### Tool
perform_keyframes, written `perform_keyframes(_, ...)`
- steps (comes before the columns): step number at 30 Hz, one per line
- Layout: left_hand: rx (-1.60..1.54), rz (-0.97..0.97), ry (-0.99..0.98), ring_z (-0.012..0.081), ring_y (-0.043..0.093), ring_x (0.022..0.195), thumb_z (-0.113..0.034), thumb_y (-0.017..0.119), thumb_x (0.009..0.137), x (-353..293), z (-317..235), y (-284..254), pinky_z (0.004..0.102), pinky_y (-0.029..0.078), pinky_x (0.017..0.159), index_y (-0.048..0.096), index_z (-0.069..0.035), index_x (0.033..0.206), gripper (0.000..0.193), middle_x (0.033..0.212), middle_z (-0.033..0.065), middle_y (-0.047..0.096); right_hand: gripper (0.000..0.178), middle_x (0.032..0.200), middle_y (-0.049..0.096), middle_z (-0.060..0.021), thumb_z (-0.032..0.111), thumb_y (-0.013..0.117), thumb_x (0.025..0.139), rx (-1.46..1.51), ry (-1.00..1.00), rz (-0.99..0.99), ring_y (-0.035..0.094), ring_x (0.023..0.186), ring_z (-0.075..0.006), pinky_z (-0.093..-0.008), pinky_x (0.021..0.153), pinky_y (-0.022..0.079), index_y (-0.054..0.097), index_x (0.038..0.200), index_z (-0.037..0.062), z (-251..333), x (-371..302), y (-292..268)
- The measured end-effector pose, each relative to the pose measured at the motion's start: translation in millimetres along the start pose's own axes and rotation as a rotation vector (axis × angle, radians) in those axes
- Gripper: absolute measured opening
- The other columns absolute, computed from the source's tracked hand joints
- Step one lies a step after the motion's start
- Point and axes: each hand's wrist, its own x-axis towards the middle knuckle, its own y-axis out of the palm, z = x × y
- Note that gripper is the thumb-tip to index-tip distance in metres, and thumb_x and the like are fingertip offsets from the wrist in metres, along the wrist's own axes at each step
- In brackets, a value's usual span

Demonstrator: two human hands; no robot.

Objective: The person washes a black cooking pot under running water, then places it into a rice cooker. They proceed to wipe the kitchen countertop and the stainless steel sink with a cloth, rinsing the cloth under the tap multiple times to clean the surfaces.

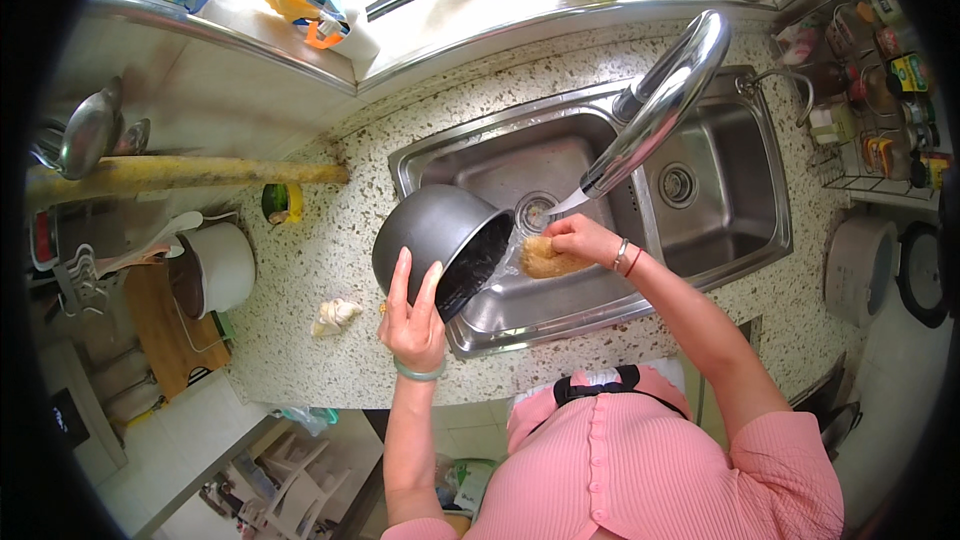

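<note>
My left hand (413, 325), a jade-coloured bangle at its wrist, holds a dark grey inner pot (425, 230) tipped on its side over the left edge of the sink. Its fingers press on the outer wall, and the mouth faces right. Clear water spills from the rim into the left basin (510, 155). Right beside that rim, my right hand (585, 240) is closed on a tan scrubbing sponge (545, 258), perhaps loofah. A chrome faucet (660, 100) runs water into the basin, close to my right hand.
The right basin (720, 180) adjoins. A crumpled whitish cloth (335, 317) lies on the speckled counter (290, 360) at left, near a white pot (220, 265) and a wooden board (165, 315). A yellow pole (190, 177) juts in from the left. Bottles fill a rack (880, 100) at right.
</note>
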Motion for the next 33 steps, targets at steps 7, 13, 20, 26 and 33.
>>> perform_keyframes(7,0.027,-0.134,0.237,0.0065,0.028,0.053,0.017,0.060,0.063,11,20,-18,0.0209,0.029,0.050,0.073,-0.011,0.109,0.055,0.135,0.0127,0.053,0.030,0.084,0.070,-0.0107,0.025,0.059,0.080,-0.199,0.051,-0.131,0.064,0.076,-0.0177,-0.0306,0.074,0.049,0.070,0.097,0.0023,-17,-7,-9)
perform_keyframes(13,0.085,-0.305,0.355,0.0063,0.028,0.053,0.018,0.062,0.062,46,22,-35,0.0205,0.025,0.048,0.073,-0.011,0.105,0.053,0.130,0.0126,0.053,0.032,0.091,0.070,-0.0145,0.029,0.059,0.082,-0.385,0.106,-0.234,0.067,0.084,-0.0265,-0.0345,0.080,0.050,0.071,0.099,0.0048,-15,-13,-18)
perform_keyframes(20,0.041,-0.259,0.267,0.0124,0.055,0.072,0.019,0.059,0.070,78,9,-16,0.0249,0.041,0.056,0.071,-0.005,0.106,0.045,0.122,0.0156,0.061,0.033,0.092,0.071,-0.0129,0.025,0.058,0.083,-0.213,0.126,-0.391,0.067,0.085,-0.0225,-0.0329,0.079,0.050,0.069,0.102,0.0014,-34,-18,-35)
perform_keyframes(26,-0.497,-0.136,-0.447,0.0175,0.061,0.111,0.017,0.044,0.071,68,9,61,0.0296,0.048,0.096,0.067,-0.003,0.115,0.053,0.119,0.0087,0.066,0.032,0.097,0.066,-0.0049,0.009,0.054,0.083,0.646,-0.077,-0.281,0.062,0.086,-0.0122,-0.0260,0.077,0.050,0.063,0.110,-0.0055,-13,-61,-47)
perform_keyframes(33,-1.093,0.150,-0.832,0.0201,0.052,0.121,0.022,0.040,0.065,38,-13,106,0.0291,0.038,0.106,0.053,0.008,0.125,0.063,0.127,0.0138,0.056,0.031,0.100,0.065,-0.0019,0.015,0.066,0.084,0.239,-0.197,-0.427,0.058,0.089,-0.0082,-0.0237,0.079,0.047,0.064,0.112,-0.0005,36,-38,-20)
